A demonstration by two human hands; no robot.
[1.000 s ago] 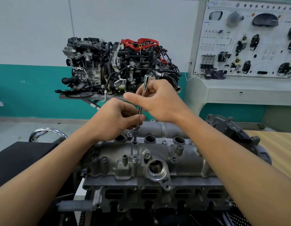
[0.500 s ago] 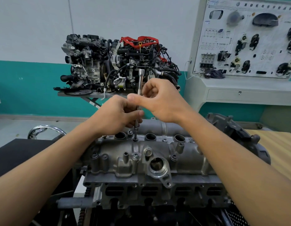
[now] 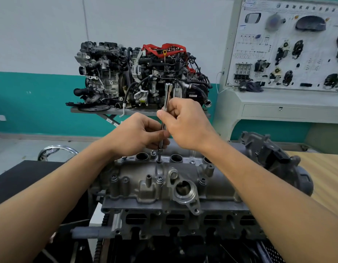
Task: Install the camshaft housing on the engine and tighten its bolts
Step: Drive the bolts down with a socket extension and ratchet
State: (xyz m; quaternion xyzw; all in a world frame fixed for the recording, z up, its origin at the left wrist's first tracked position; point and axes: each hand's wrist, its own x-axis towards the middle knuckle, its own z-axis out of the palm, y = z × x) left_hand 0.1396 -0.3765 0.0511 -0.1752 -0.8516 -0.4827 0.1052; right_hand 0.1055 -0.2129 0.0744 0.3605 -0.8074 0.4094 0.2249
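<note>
Head view: A camshaft housing is shown seated on top of an engine in a training workshop, while a bolt at its far edge is worked with a long chrome socket driver. The driver is held in both hands. Its lower shaft is wrapped by the curled fingers of the left hand. Higher up it is pinched between thumb and fingers of the right hand, and the open upper end is left standing free above.

The tool's long axis is set nearly upright, with the top tipped slightly to the right. Its tip is planted on the bolt, between two round wells in the housing. The bolt thus lies straight down the shaft from both grips, and the left hand is the nearer to it. Whether the tip is fully engaged on the bolt head cannot be told.

The step is judged to be the running-down of this bolt by finger-turning. Other bolt heads are seen along the near edge, but their tightness cannot be read. Any coming turn is thought to depend on the shaft being held in line with the bolt, since a lean could let the tip slip off.

Behind, a display engine with red parts on top and a training board are seen against the wall, with a wooden table at right.
</note>
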